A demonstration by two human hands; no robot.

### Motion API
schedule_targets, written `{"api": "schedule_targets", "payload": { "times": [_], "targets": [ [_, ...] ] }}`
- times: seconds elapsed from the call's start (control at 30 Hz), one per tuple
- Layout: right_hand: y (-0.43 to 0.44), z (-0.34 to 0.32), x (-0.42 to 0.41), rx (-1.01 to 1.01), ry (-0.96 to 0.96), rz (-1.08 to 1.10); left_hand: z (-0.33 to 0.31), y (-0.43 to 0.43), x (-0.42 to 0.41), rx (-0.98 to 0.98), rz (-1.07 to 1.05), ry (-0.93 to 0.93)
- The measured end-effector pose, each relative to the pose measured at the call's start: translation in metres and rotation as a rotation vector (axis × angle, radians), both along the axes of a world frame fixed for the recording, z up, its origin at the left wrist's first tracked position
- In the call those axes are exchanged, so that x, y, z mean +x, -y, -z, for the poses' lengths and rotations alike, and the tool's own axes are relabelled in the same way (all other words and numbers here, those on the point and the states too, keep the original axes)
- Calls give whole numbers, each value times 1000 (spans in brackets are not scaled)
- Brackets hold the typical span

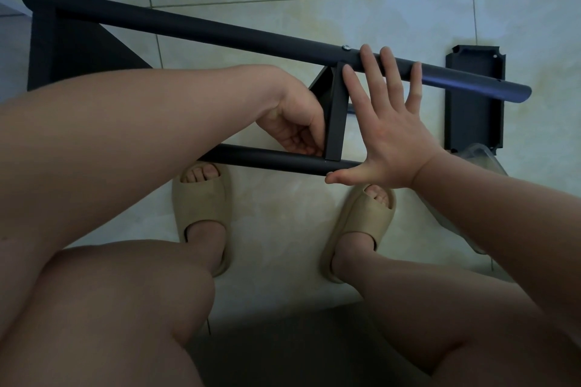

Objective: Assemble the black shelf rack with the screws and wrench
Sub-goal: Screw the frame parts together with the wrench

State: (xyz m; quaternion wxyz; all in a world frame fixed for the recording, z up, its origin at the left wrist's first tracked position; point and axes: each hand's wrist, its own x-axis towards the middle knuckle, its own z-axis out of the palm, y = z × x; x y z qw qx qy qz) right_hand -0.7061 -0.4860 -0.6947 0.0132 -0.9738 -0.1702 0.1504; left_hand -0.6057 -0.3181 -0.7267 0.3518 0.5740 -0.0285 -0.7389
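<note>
The black shelf rack lies on its side across the tiled floor. Its long far pole runs from upper left to right, with a silver screw head showing on top. A shorter near pole lies above my feet. A black shelf panel stands between the two poles. My left hand curls its fingers around that panel's left side, low down near the near pole. My right hand is spread flat, fingers resting over the far pole and thumb touching the near pole's end. No wrench shows.
A loose black shelf tray lies on the floor at right, behind the far pole's end. A clear plastic bag sits below it. Another black shelf panel fills the rack's left end. My feet in beige slippers stand under the rack.
</note>
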Motion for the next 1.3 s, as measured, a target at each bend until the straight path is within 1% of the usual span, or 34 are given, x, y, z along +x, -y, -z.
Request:
{"api": "schedule_targets", "payload": {
  "times": [0.37, 0.43, 0.53, 0.7, 1.0, 1.2, 1.3],
  "targets": [
    [0, 0, 0, 1, 0, 1, 5, -6, -5, -70, -56, -24],
    [0, -1, 0, 1, -2, 0, 6, -7, -3, -72, -32, -41],
    [0, -1, 0, -3, -3, -1, 5, -7, 4, -64, 59, -71],
    [0, -1, 0, -11, -5, -1, 5, -4, 7, -5, 207, 102],
    [0, 0, 0, -8, 1, -1, 5, 0, 11, -15, 204, 92],
    [0, 0, 0, -7, 4, -4, 3, -6, 11, -61, 248, 17],
    [0, -1, 0, -9, -1, 0, 4, -5, 8, -64, 232, 38]
  ]
}}
